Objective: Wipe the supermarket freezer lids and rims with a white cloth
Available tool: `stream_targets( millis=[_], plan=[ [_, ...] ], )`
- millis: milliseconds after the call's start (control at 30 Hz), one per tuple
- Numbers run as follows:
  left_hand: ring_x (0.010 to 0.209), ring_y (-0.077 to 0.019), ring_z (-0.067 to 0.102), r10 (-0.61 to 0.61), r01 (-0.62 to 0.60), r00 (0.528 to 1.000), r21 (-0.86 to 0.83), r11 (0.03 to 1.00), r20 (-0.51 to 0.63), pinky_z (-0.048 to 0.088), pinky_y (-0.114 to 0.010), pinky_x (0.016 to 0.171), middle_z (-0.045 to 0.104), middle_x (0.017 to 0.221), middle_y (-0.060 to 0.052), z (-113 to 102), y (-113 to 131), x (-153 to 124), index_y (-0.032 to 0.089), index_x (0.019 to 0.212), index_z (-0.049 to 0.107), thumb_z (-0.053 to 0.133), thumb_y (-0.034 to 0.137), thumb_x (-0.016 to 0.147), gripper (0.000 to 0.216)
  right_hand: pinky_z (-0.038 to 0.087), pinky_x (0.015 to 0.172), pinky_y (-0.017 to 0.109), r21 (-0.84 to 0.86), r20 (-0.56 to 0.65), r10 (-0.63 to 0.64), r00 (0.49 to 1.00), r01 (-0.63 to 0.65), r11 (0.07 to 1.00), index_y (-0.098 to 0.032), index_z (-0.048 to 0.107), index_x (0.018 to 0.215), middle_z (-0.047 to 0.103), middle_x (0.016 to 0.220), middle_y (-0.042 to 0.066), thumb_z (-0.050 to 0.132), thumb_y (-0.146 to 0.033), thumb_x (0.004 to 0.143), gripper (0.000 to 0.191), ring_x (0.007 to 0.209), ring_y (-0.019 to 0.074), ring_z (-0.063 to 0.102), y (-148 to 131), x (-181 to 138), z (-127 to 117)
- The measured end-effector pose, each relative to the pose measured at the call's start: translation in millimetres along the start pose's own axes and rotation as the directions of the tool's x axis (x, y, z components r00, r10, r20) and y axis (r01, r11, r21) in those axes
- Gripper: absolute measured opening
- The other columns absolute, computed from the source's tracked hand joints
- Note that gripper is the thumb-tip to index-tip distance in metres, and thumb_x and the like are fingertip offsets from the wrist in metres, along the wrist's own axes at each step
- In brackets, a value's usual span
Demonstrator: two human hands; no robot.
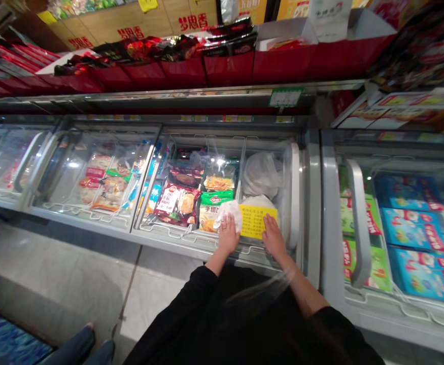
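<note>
My left hand [228, 235] presses a crumpled white tissue [232, 209] onto the glass lid [191, 228] of a chest freezer, its fingers over the tissue's lower part. Just to the right, my right hand [273, 237] lies with fingers stretched out on the right part of a yellow notice [252, 221] with printed writing. The notice is on the same lid and touches or nearly touches the tissue. A clear plastic bag [260, 294] hangs near my right wrist. Beneath the glass are a dark red food packet [176, 204], a green and yellow packet [211, 215] and whitish plastic bags [262, 175].
A white lid handle [294, 195] stands right of my right hand. Another freezer with blue packets [415, 228] is further right. Behind run red bins [183, 72] of packaged food and a price tag [285, 97]. Someone's jeans-clad legs [73, 347] show at lower left.
</note>
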State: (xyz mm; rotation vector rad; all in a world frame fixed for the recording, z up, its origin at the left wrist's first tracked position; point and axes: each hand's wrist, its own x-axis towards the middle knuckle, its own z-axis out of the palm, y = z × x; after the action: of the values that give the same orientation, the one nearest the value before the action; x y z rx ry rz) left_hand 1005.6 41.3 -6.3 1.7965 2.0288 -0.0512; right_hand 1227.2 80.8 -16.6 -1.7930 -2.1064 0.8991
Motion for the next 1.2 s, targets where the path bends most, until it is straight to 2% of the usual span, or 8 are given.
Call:
stream_targets(
  millis=[133, 300, 433, 600, 700, 833, 933, 1200],
  plan=[
    [0.166, -0.0294, 0.016, 0.206, -0.205, 0.977, -0.013, 0.979, 0.063, 0.031, -0.048, 0.131, 0.018, 0.179, -0.010, 1, 22, -3, 0.016, 0.171, 0.021, 0.055, 0.030, 0.097, 0.083, 0.026, 0.135, 0.054, -0.010, 0.020, -0.015, 1.000, 0.015, 1.000, -0.011, 0.040, 0.163, 0.034, 0.174, 0.015, 0.041, -0.011, 0.092, 0.071, 0.164, 0.0298, 0.024, 3, 1, -1],
    [0.166, -0.0181, 0.017, 0.330, -0.332, 0.939, -0.003, 0.943, 0.093, 0.025, -0.039, 0.133, 0.025, 0.178, -0.001, -21, -15, 2, 0.027, 0.170, 0.028, 0.050, 0.030, 0.102, 0.072, 0.028, 0.135, 0.053, -0.044, 0.016, -0.067, 0.998, 0.067, 0.997, -0.012, 0.038, 0.164, 0.035, 0.174, 0.015, 0.040, -0.010, 0.092, 0.072, 0.165, 0.0294, 0.023, 8, -3, -2],
    [0.165, -0.0240, 0.021, 0.211, -0.212, 0.977, 0.041, 0.976, 0.040, 0.028, -0.046, 0.132, 0.026, 0.177, -0.006, -35, -44, 12, 0.022, 0.171, 0.024, 0.047, 0.027, 0.102, 0.073, 0.030, 0.134, 0.054, -0.060, 0.006, -0.094, 0.996, 0.094, 0.994, -0.015, 0.034, 0.167, 0.037, 0.173, 0.012, 0.041, -0.010, 0.092, 0.075, 0.164, 0.0292, 0.026, 10, -5, -2],
    [0.165, -0.0360, 0.020, 0.078, -0.075, 0.996, 0.093, 0.993, -0.032, 0.035, -0.060, 0.126, 0.018, 0.177, -0.020, -22, -19, 17, 0.011, 0.172, 0.009, 0.044, 0.027, 0.102, 0.080, 0.030, 0.134, 0.055, -0.097, -0.017, -0.100, 0.995, 0.098, 0.990, -0.012, 0.031, 0.167, 0.036, 0.173, 0.015, 0.041, -0.010, 0.092, 0.076, 0.164, 0.0307, 0.024, 9, -5, 1],
    [0.165, -0.0303, 0.021, 0.269, -0.270, 0.963, 0.111, 0.956, 0.028, 0.032, -0.050, 0.129, 0.023, 0.177, -0.013, -10, 8, 12, 0.015, 0.172, 0.019, 0.046, 0.034, 0.103, 0.076, 0.031, 0.133, 0.055, -0.109, -0.023, -0.128, 0.992, 0.125, 0.986, -0.014, 0.027, 0.169, 0.035, 0.174, 0.014, 0.042, -0.009, 0.091, 0.079, 0.164, 0.0304, 0.024, 12, -5, 2],
    [0.165, -0.0174, 0.022, 0.541, -0.553, 0.831, 0.085, 0.829, 0.132, 0.025, -0.036, 0.132, 0.027, 0.177, 0.003, -8, 18, 0, 0.027, 0.170, 0.028, 0.050, 0.034, 0.103, 0.070, 0.032, 0.133, 0.054, -0.122, -0.007, -0.160, 0.987, 0.158, 0.980, -0.016, 0.027, 0.169, 0.035, 0.174, 0.012, 0.044, -0.009, 0.089, 0.082, 0.164, 0.0293, 0.026, 17, -5, 0],
    [0.165, -0.0178, 0.023, 0.572, -0.590, 0.802, 0.079, 0.804, 0.169, 0.025, -0.038, 0.132, 0.027, 0.177, 0.000, -16, 0, -6, 0.024, 0.170, 0.027, 0.045, 0.030, 0.105, 0.067, 0.032, 0.133, 0.054, -0.132, 0.020, -0.146, 0.989, 0.147, 0.980, -0.013, 0.031, 0.167, 0.035, 0.174, 0.014, 0.043, -0.012, 0.091, 0.077, 0.164, 0.0302, 0.026, 17, -4, -1],
    [0.166, -0.0220, 0.020, 0.285, -0.300, 0.949, 0.108, 0.948, 0.131, 0.025, -0.043, 0.133, 0.024, 0.178, -0.004, -43, -108, -36, 0.022, 0.171, 0.024, 0.045, 0.032, 0.105, 0.070, 0.027, 0.134, 0.058, -0.098, -0.020, -0.007, 1.000, 0.005, 0.995, -0.007, 0.035, 0.164, 0.032, 0.175, 0.018, 0.045, -0.018, 0.091, 0.074, 0.165, 0.0348, 0.021, -9, -3, 9]
  ],
)
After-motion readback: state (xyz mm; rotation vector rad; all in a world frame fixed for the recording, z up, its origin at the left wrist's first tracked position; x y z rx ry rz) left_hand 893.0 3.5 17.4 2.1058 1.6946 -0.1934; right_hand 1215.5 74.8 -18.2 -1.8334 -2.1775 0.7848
